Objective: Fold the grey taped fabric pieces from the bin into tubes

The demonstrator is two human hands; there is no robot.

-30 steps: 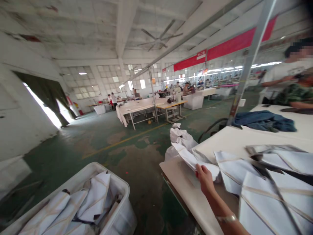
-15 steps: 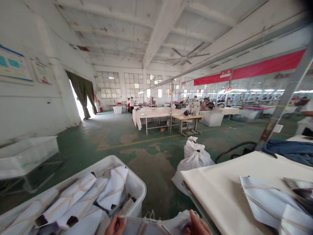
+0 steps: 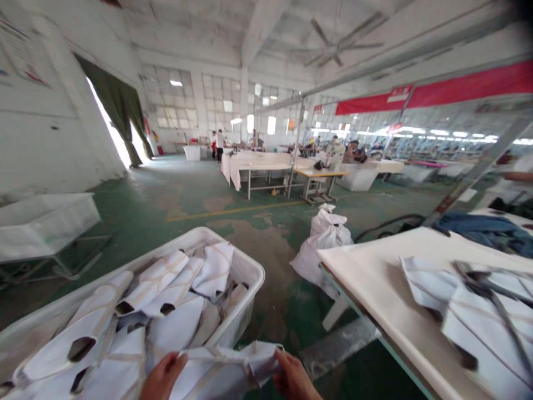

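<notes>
The left hand [image 3: 163, 376] and right hand [image 3: 293, 379], held apart, pinch a striped white fabric panel [image 3: 216, 369] near a white plastic bin [image 3: 245, 266]; a slack pinch could drop it to the floor [image 3: 275, 311].

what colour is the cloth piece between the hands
The white fabric piece has beige strips crossing it, seen best in the head view.

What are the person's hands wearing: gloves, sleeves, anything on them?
The left hand and right hand are bare: no gloves, tape, cables or markings show. The view cuts off around the wrists, so sleeves and anything worn further up the arms can't be seen.
</notes>
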